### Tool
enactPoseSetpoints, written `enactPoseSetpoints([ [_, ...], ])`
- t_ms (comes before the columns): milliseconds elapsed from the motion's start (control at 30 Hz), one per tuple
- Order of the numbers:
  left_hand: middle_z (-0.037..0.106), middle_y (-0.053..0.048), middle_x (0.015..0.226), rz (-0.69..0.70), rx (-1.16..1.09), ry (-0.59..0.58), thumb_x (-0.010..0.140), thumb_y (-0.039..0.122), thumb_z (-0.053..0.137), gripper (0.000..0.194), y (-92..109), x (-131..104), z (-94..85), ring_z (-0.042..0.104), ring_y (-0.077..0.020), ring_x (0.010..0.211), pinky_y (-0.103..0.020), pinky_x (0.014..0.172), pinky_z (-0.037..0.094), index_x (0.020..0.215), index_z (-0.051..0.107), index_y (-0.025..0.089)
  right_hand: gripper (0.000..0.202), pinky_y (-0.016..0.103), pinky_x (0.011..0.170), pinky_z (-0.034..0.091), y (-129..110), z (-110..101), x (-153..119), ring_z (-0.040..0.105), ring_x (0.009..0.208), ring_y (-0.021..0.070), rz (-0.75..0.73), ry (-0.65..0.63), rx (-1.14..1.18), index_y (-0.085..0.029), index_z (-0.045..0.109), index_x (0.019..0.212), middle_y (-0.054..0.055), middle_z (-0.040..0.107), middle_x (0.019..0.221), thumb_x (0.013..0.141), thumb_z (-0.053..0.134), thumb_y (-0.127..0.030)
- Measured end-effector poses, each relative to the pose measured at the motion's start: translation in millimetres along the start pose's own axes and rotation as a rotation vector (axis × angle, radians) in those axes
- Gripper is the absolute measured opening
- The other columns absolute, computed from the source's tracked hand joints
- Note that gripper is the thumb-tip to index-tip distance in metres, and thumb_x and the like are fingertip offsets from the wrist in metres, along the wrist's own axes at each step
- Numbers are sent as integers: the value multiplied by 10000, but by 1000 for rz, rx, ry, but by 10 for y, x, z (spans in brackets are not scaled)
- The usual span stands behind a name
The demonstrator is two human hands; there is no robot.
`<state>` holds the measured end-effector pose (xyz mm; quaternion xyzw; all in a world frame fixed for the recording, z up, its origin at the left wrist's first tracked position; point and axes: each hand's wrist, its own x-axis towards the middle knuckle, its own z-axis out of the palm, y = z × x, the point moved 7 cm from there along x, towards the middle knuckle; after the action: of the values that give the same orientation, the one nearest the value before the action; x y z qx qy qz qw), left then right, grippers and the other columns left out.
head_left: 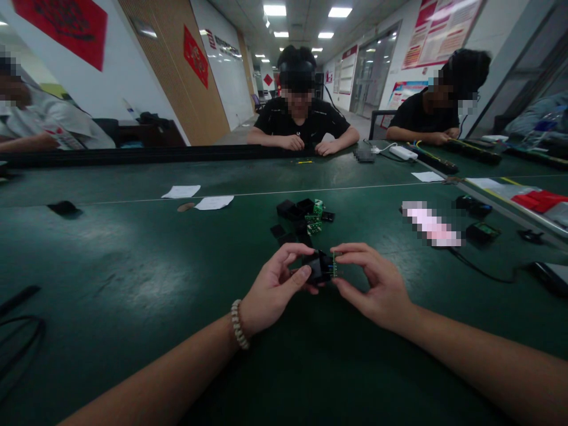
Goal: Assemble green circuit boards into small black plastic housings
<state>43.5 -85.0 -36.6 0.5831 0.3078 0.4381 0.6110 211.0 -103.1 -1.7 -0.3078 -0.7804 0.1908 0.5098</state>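
Observation:
My left hand (278,279), with a beaded bracelet (239,324) at its wrist, is closed around a small black plastic housing (317,267). Thumb and fingers press it from both sides. My right hand (375,283) pinches a green circuit board (335,265) by its edges, upright at the right end of the housing. Board and housing are close together; whether the board sits inside cannot be made out. Just beyond my hands lies a loose pile of black housings (290,209) and green circuit boards (314,226).
Green table (133,254) stretches ahead, with white papers (215,203) at left centre. To the right lie a phone-like object (430,223), a black cable (481,272) and dark parts (483,232). Cables (22,322) lie at left. Several people sit around the table.

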Motion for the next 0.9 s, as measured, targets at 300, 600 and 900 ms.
enactPoseSetpoints([
  [300,639,-88,1146,-74,2,-19,774,101,742,496,-80,-22,35,673,-178,916,-326,787,575,1233,577,192,244,418,901,567,42,36,-6,648,1066,239,40,-36,41,-214,684,1046,110,633,1192,811,720,-159],
  [600,687,-87,1046,-114,-66,23,838,183,705,354,-101,30,-20,705,-168,798,-291,682,559,1169,578,178,246,412,829,596,42,40,-3,674,979,227,36,-35,-6,-224,675,1030,90,677,1087,811,679,-113],
  [900,697,-58,1021,-190,36,19,717,110,782,500,-149,18,-31,682,-167,797,-314,679,559,1159,563,194,328,403,796,601,-20,22,2,683,951,221,-35,-21,-64,-259,664,1137,71,692,1057,829,672,-145],
])
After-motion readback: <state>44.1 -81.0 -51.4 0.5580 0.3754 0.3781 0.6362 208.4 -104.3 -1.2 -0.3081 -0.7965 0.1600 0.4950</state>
